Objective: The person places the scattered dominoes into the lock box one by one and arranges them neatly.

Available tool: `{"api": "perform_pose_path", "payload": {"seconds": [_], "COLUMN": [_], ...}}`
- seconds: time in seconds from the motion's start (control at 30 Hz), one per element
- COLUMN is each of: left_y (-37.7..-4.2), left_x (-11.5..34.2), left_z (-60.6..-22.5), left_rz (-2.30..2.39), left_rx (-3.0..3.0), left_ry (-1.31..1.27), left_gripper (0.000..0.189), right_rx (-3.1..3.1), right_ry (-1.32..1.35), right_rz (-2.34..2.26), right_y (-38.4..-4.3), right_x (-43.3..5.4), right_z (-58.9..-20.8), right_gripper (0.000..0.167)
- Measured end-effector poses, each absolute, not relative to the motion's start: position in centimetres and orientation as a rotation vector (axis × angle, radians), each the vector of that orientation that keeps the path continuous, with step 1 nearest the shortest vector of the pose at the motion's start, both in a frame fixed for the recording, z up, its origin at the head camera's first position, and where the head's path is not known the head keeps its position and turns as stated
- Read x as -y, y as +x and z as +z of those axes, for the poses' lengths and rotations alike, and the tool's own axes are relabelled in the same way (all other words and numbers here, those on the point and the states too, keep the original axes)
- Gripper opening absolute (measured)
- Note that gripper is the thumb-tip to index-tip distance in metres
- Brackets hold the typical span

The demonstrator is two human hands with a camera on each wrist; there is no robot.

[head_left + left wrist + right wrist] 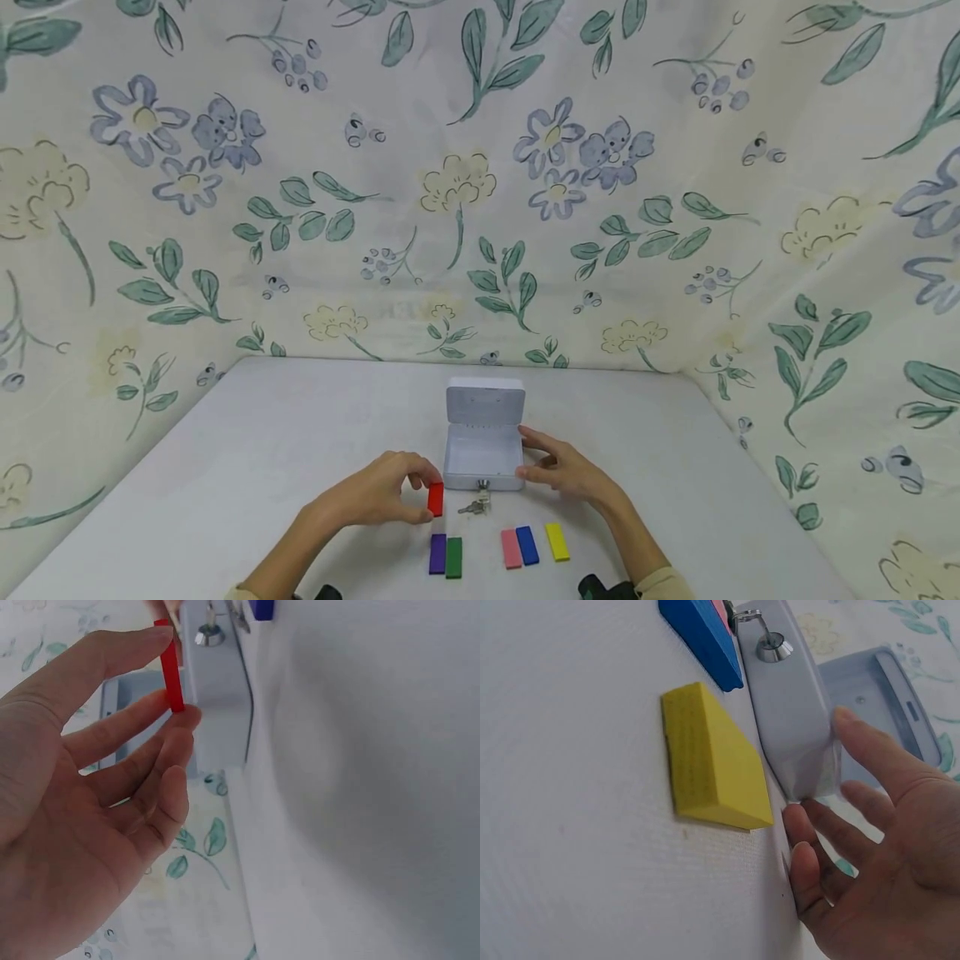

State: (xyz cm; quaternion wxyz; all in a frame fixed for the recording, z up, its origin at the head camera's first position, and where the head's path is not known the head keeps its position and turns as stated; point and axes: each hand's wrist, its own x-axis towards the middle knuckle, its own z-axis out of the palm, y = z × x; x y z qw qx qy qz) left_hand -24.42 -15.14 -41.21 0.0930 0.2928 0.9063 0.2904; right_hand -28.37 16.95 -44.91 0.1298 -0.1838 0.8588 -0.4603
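My left hand (384,492) pinches a small red block (435,499) upright between thumb and fingertips, just left of the box's front corner. In the left wrist view the red block (172,667) shows edge-on, with the other fingers loosely bent below it. A pale grey metal cash box (483,482) stands with its lid (486,406) raised and its inside bare. My right hand (564,468) rests against the box's right side, thumb at the front corner and fingers spread. In the right wrist view, the thumb of my right hand (907,825) lies at the rim.
Keys (474,506) hang from the lock at the box's front. Nearer me lie a purple block (437,554), a green block (453,557), a pink block (511,549), a blue block (527,545) and a yellow block (557,542). Flowered cloth (405,275) surrounds the white table (315,417).
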Motion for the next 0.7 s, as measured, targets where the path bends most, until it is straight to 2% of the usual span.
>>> {"api": "perform_pose_path", "payload": {"seconds": [0.7], "left_y": [-25.9], "left_x": [13.1], "left_z": [-39.7], "left_rz": [0.852], "left_rx": [-2.741], "left_ry": [0.990], "left_gripper": [0.033], "right_rx": [-2.456], "right_ry": [-0.554], "right_rz": [-1.348], "right_y": [-28.4], "right_x": [-16.9], "right_z": [-44.7], "right_gripper": [0.077]}}
